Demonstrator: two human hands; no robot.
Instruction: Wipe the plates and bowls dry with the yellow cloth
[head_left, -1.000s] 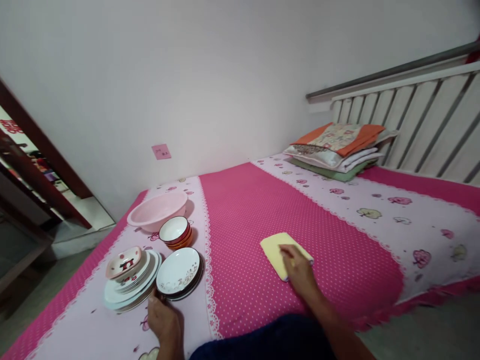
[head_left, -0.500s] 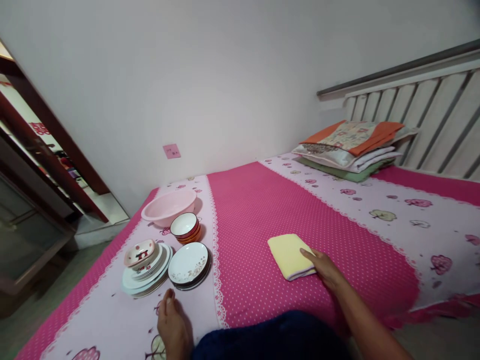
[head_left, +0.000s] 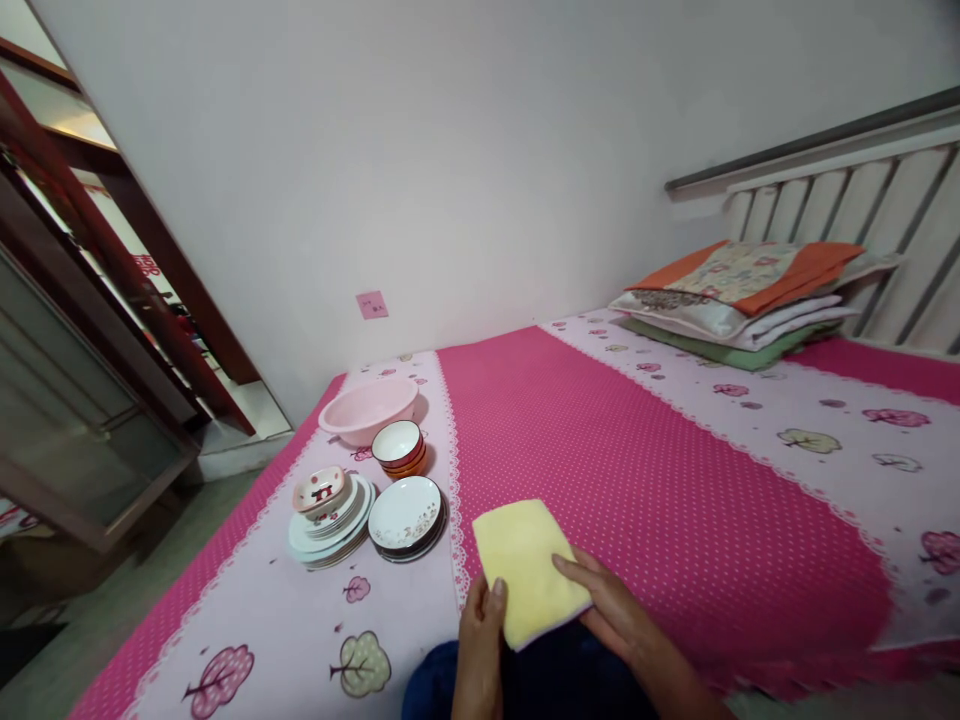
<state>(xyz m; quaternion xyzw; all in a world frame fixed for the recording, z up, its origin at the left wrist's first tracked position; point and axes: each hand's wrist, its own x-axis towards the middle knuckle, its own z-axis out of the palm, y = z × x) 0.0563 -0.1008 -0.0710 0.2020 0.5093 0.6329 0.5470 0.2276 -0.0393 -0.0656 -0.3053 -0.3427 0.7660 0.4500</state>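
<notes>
A folded yellow cloth [head_left: 525, 565] is held up between my two hands over my lap, close to the bed's front edge. My right hand [head_left: 611, 605] grips its right side, thumb on top and fingers beneath. At the lower left edge, my left hand [head_left: 481, 625] has its thumb against the cloth, its fingers partly hidden behind it. Left of the cloth stands a stack of white flowered plates [head_left: 405, 512] with dark rims. Beside them a pale plate stack [head_left: 307, 545] carries a small patterned bowl [head_left: 319, 490]. Behind sit nested red and orange bowls [head_left: 397, 448].
A pink basin [head_left: 369, 410] lies near the wall. The bed [head_left: 570, 430] has a pink dotted and white tree-print cover. Folded bedding and cushions [head_left: 750, 290] are piled at the far right before a radiator [head_left: 907, 220]. A doorway is at the left.
My right hand has lifted the yellow cloth off the bed and brought it left and nearer. My left hand has moved right from beside the plates to the cloth. The view has turned slightly left.
</notes>
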